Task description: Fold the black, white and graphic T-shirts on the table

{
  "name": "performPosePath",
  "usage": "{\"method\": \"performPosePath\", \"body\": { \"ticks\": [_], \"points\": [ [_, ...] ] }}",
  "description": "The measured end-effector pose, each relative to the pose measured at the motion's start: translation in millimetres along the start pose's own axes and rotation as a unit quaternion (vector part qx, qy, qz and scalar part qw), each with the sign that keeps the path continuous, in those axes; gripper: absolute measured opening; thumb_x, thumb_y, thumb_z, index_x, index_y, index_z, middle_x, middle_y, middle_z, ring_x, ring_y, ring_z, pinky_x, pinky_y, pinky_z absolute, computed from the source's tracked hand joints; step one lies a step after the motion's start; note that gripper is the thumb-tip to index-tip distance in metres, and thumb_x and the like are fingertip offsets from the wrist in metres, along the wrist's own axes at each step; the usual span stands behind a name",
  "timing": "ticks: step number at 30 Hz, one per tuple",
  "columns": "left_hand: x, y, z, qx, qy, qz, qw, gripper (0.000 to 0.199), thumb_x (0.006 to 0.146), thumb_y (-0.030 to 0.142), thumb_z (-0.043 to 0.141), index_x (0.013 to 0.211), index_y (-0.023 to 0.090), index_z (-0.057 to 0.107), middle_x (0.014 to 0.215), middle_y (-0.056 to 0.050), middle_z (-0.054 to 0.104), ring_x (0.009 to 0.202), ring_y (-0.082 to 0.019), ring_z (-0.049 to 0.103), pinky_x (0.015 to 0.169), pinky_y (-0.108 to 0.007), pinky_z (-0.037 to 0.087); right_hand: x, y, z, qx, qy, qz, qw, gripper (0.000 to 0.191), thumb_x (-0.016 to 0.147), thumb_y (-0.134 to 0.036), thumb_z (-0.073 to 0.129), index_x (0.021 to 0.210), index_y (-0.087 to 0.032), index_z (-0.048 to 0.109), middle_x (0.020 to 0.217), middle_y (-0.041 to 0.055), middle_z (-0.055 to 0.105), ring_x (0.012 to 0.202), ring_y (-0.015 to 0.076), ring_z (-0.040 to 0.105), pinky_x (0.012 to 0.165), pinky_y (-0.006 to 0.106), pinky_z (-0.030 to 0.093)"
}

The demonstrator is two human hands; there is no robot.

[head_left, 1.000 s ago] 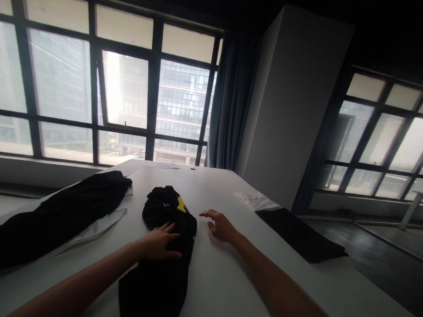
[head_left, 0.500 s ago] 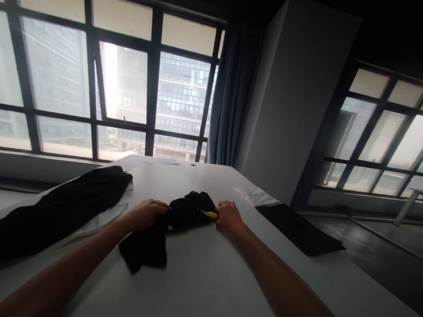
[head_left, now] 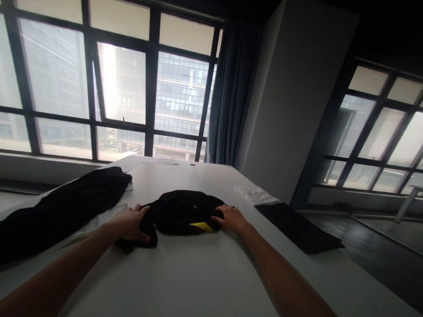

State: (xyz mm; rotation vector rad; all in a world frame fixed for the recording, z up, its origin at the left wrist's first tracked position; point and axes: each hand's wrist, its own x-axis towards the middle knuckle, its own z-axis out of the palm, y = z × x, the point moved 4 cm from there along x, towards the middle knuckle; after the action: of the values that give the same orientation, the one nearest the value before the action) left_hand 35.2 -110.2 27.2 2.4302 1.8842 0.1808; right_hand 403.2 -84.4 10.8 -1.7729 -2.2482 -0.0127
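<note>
Garment [head_left: 181,212] spread wider than before | left hand [head_left: 131,223], right hand [head_left: 232,218] grip its ends

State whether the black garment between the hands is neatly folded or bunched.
Bunched: the black garment lies rumpled, uneven, yellow label showing.

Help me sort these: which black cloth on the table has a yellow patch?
The bunched black garment between both hands; its yellow patch faces you.

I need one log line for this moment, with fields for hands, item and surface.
left hand: grips black garment | right hand: rests on garment edge | table: garment lies bunched
</note>
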Motion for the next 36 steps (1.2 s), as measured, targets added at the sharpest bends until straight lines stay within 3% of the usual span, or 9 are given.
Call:
{"method": "performPosePath", "body": {
  "ticks": [4, 10, 15, 17, 20, 25, 31, 33, 36],
  "points": [
    [5.7, 5.6, 13.9, -0.038, -0.029, 0.071, 0.996, 0.085, 0.067, 0.033, 0.065, 0.148, 0.023, 0.04, 0.15, -0.015, 0.045, 0.129, -0.034, 0.052, 0.104, -0.041, 0.042, 3.3, 33.1, 1.6, -0.067, -0.016, 0.083, 0.994, 0.051, 0.089, -0.061, 0.05, 0.116, -0.023, 0.069, 0.127, 0.0129, 0.064, 0.118, 0.0313, 0.056, 0.095, 0.041, 0.043],
    [20.8, -26.1, 9.5, -0.002, 0.09, 0.034, 0.995, 0.062, 0.07, 0.006, 0.047, 0.126, 0.024, 0.063, 0.134, -0.009, 0.063, 0.12, -0.03, 0.059, 0.102, -0.044, 0.043, -5.6, 79.5, -3.5, -0.092, -0.012, 0.206, 0.974, 0.056, 0.096, -0.052, 0.036, 0.122, -0.012, 0.066, 0.127, 0.023, 0.061, 0.123, 0.0383, 0.053, 0.096, 0.052, 0.042],
    [26.6, -42.7, 2.2, -0.015, 0.119, -0.022, 0.993, 0.036, 0.078, 0.017, 0.047, 0.101, 0.018, 0.074, 0.114, -0.013, 0.071, 0.116, -0.034, 0.061, 0.105, -0.051, 0.038, -1.5, 81.6, -1.4, -0.022, 0.015, 0.095, 0.995, 0.053, 0.089, -0.021, 0.047, 0.142, -0.016, 0.049, 0.147, 0.0141, 0.049, 0.135, 0.0267, 0.045, 0.111, 0.043, 0.032],
    [26.8, -38.3, 2.7, -0.034, 0.133, -0.02, 0.99, 0.04, 0.085, 0.034, 0.046, 0.111, 0.017, 0.071, 0.119, -0.015, 0.069, 0.116, -0.035, 0.059, 0.102, -0.05, 0.041, 1.9, 74.6, 2.5, 0.01, 0.007, 0.056, 0.998, 0.064, 0.081, -0.009, 0.048, 0.145, -0.016, 0.046, 0.149, 0.0123, 0.047, 0.139, 0.0233, 0.04, 0.117, 0.041, 0.023],
    [25.7, -27.8, 9.6, -0.049, 0.126, 0.008, 0.991, 0.059, 0.077, 0.056, 0.057, 0.123, 0.019, 0.066, 0.126, -0.015, 0.065, 0.116, -0.034, 0.059, 0.099, -0.044, 0.045, 4.5, 60.7, 5.7, 0.036, 0.002, 0.013, 0.999, 0.067, 0.075, -0.005, 0.05, 0.141, -0.019, 0.051, 0.142, 0.0108, 0.054, 0.134, 0.0227, 0.046, 0.117, 0.041, 0.02],
    [23.0, -22.9, 7.8, 0.002, 0.134, 0.043, 0.99, 0.033, 0.077, 0.034, 0.054, 0.103, 0.026, 0.073, 0.119, -0.006, 0.069, 0.112, -0.029, 0.061, 0.092, -0.037, 0.049, 1.6, 50.9, -9.4, 0.013, 0.047, 0.002, 0.999, 0.032, 0.075, -0.016, 0.061, 0.105, -0.018, 0.074, 0.108, 0.0094, 0.071, 0.107, 0.0245, 0.06, 0.101, 0.034, 0.039],
    [10.3, -41.5, -39.8, -0.05, 0.237, 0.105, 0.964, 0.031, 0.071, 0.026, 0.046, 0.087, 0.023, 0.072, 0.105, -0.004, 0.074, 0.103, -0.026, 0.064, 0.095, -0.037, 0.047, -11.1, 70.5, -58.5, 0.125, 0.156, 0.003, 0.98, 0.009, 0.064, -0.023, 0.066, 0.072, -0.018, 0.064, 0.086, 0.0042, 0.067, 0.09, 0.0231, 0.06, 0.088, 0.034, 0.044],
    [5.1, -48.4, -52.5, -0.115, 0.214, 0.136, 0.96, 0.028, 0.073, 0.031, 0.044, 0.08, 0.022, 0.071, 0.096, -0.003, 0.075, 0.094, -0.023, 0.066, 0.089, -0.033, 0.049, -21.0, 77.5, -72.4, 0.232, 0.122, -0.009, 0.965, 0.015, 0.066, -0.031, 0.067, 0.069, -0.019, 0.058, 0.078, 0.0011, 0.064, 0.08, 0.021, 0.06, 0.079, 0.033, 0.046],
    [-0.6, -51.2, -60.5, -0.184, 0.15, 0.138, 0.962, 0.04, 0.082, 0.043, 0.039, 0.072, 0.02, 0.07, 0.075, -0.002, 0.072, 0.075, -0.019, 0.065, 0.075, -0.028, 0.05, -40.0, 78.8, -80.3, 0.414, -0.06, -0.024, 0.908, 0.037, 0.07, -0.053, 0.068, 0.072, -0.019, 0.054, 0.067, -0.0014, 0.06, 0.061, 0.0158, 0.058, 0.064, 0.03, 0.047]
  ]
}}
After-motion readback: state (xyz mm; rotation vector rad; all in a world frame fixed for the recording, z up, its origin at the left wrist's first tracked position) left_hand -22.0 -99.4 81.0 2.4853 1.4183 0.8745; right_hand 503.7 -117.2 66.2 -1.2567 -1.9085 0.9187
